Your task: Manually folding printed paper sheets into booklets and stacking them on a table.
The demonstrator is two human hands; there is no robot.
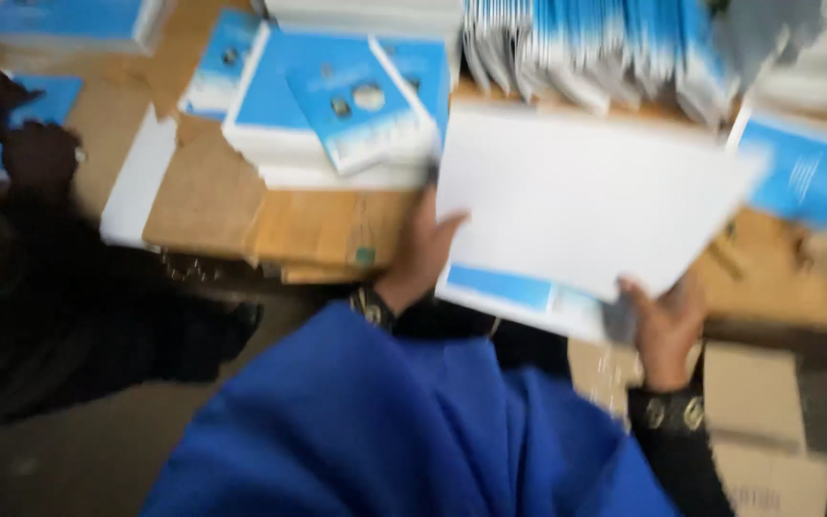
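- Two hands grip a white sheet stack [576,206] above the desk [318,225] edge: the left hand [423,254] clasps its left side, the right hand [667,321] pinches its lower corner.
- Blue-and-white booklets [337,105] lie piled just beyond.
- Another person's dark hand [35,153] rests at far left.

This is looking like a print or packing workroom: stacks of identical blue-and-white booklets [337,105] are crowding a wooden counter [318,225], a fanned row of booklets [586,48] is lining the back, and cardboard boxes [768,421] are sitting on the floor.
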